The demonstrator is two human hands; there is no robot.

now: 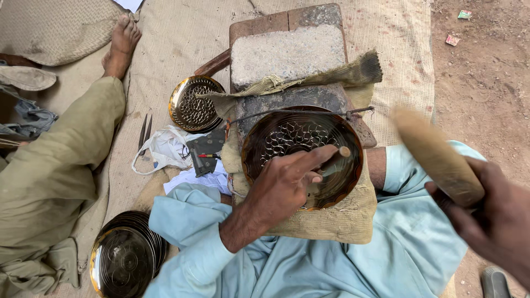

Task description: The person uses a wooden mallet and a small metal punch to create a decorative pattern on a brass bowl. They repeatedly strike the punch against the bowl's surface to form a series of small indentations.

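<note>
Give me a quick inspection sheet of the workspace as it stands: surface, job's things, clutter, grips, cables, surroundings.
Surface: woven mat on dirt; stone block on a board.
Job's things: patterned brass plate on padded cloth, thin rod across its top.
Clutter: second plate, plate stack, white bag, metal tools on the mat.
Grips: left hand holds a punch to the plate; right hand holds a wooden mallet raised, blurred.
Cables: nothing seen.
Surroundings: another person's leg and bare foot at left.
</note>
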